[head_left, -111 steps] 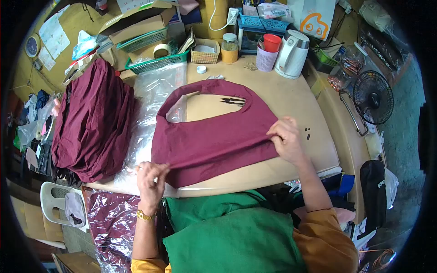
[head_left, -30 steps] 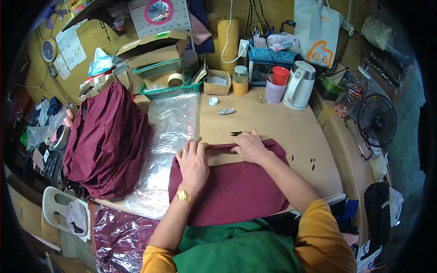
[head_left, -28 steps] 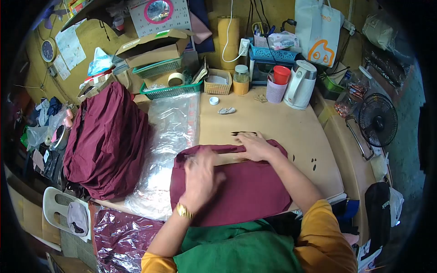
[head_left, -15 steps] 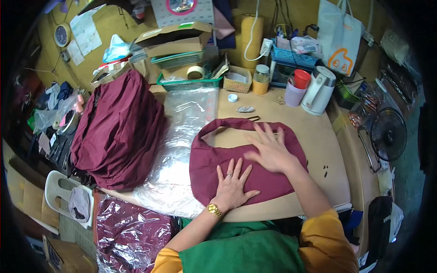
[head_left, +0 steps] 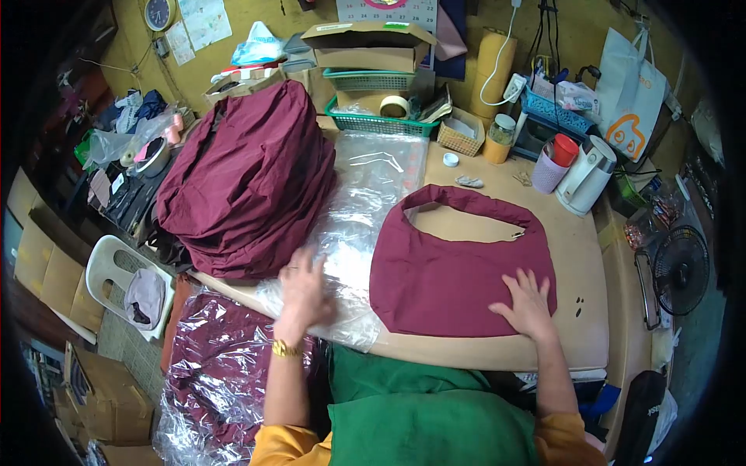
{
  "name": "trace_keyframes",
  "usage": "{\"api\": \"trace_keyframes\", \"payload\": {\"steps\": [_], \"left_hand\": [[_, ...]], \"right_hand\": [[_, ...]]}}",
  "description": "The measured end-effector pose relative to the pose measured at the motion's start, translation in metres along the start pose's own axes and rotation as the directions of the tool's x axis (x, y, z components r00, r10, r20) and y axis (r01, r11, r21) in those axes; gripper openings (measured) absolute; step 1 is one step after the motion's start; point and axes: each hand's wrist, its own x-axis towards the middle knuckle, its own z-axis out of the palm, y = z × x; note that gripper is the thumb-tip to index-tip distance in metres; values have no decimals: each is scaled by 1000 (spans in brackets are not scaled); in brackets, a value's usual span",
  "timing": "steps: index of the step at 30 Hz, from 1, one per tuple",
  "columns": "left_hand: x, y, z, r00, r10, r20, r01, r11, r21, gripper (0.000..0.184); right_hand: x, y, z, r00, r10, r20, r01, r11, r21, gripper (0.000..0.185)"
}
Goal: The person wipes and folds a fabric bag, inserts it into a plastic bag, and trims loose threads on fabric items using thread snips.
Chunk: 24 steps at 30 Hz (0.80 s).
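A maroon shoulder bag [head_left: 451,287] lies flat on the table, its curved strap at the far side and a small zipper end at the right of the opening. My right hand [head_left: 530,304] rests on the bag's lower right part, fingers spread, holding nothing. My left hand [head_left: 305,291], somewhat blurred, is off the bag to its left, fingers apart and nothing visible in them. It is over the near left part of the clear plastic bags [head_left: 365,186], close to the tall pile of maroon bags [head_left: 241,179].
Baskets [head_left: 381,124], a glass jar [head_left: 500,138], cups [head_left: 550,169] and a white kettle [head_left: 587,175] line the table's back. A black fan [head_left: 681,270] stands at right. Plastic-wrapped maroon bags [head_left: 221,365] sit below the table's left edge, beside a white plastic chair [head_left: 105,268].
My left hand has left the bag and moved left to the plastic. My right hand has slid from the strap opening down to the bag's lower right. The camera view has shifted left.
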Motion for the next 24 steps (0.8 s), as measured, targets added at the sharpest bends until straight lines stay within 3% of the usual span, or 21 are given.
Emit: {"api": "trace_keyframes", "payload": {"steps": [1,3,5,6,7,8,9,10,11,12,13,15,16,18,19,21,22,24], "left_hand": [[-1,-23,13,999,-7,-37,5,999,-54,37],[5,-41,24,997,-18,-80,10,994,-105,29],[17,-42,21,975,-124,-182,87,977,-197,14],[25,-38,15,974,-124,-188,86,977,-195,14],[31,-30,5,941,-148,-303,53,952,-300,11],[33,-22,-6,893,-182,-412,4,918,-396,8],[30,-16,-18,915,-224,-337,8,843,-538,8],[25,-13,-31,975,-193,-106,103,827,-553,10],[20,-14,-33,995,-65,76,95,849,-519,12],[14,-15,-33,965,57,257,79,870,-488,15],[7,-15,-23,967,99,234,33,864,-502,15],[5,0,-6,983,93,158,5,846,-533,17],[10,1,15,982,145,-121,-187,834,-518,28],[26,-1,38,999,40,24,-21,847,-532,45],[31,-1,54,999,43,24,-23,844,-537,45],[45,-1,78,1000,-23,14,25,980,-195,56],[47,2,78,1000,-13,9,15,980,-197,56],[42,9,80,980,86,179,-54,983,-177,62]], "right_hand": [[11,-21,-4,978,-141,-155,140,990,-14,63],[36,-84,-14,805,-414,-425,503,856,118,52],[57,-155,-15,752,-556,-354,651,709,271,63],[67,-185,-2,749,-586,-309,655,725,212,74],[78,-211,13,737,-601,-308,665,726,176,79],[93,-230,28,693,-640,-333,697,713,81,76],[114,-244,44,697,-673,-246,684,728,-54,57],[128,-252,52,696,-673,-252,684,728,-56,57],[142,-259,55,728,-650,-217,666,746,-1,44],[153,-262,51,757,-629,-178,645,762,50,31],[157,-264,39,754,-631,-181,647,761,45,31],[158,-262,17,801,-507,-319,598,709,374,15],[157,-261,8,802,-506,-316,596,711,374,15],[151,-259,-4,617,-439,-653,745,592,306,13],[147,-259,-6,578,-422,-698,773,557,304,11],[131,-254,-8,537,-449,-714,808,517,283,11],[121,-251,-9,495,-472,-729,841,472,265,12],[101,-232,-11,486,-491,-723,843,481,240,12]]}}
